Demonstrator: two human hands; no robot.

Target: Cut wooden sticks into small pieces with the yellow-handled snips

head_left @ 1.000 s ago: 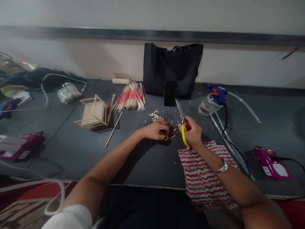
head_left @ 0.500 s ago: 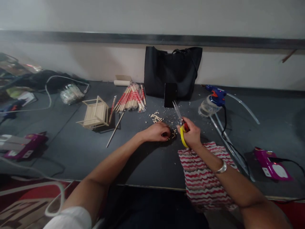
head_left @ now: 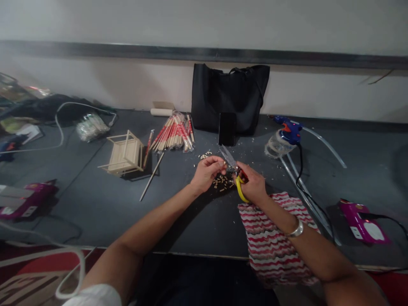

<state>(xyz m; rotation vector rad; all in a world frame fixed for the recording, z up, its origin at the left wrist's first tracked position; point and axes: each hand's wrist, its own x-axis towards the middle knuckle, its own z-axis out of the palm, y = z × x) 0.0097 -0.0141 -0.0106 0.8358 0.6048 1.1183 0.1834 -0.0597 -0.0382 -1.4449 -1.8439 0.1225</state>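
In the head view my right hand (head_left: 253, 183) is wrapped round a pair of scissors (head_left: 227, 155) with yellow and red handles. The blades point up and left. My left hand (head_left: 208, 173) pinches a small pale piece of wood (head_left: 224, 163), its end showing at the fingertips close beside the blades. Under and behind that hand lie small cut wooden bits (head_left: 223, 183) in loose piles. A little model chair made of thin sticks (head_left: 126, 154) lies to the left. Between chair and hand is a single grey stick (head_left: 152, 177).
Chopsticks in red wrappers (head_left: 175, 132) lie behind. A phone (head_left: 227, 129) leans on a black bag (head_left: 229, 97). At right are a blue glue gun (head_left: 288, 129) on a jar, clear glue sticks (head_left: 302, 187), a purple box (head_left: 365, 222) and a striped cloth (head_left: 277, 242).
My left hand has risen from the table by the bits and now pinches a small wooden piece. The scissors have tilted left, bringing the blades close to those fingers.
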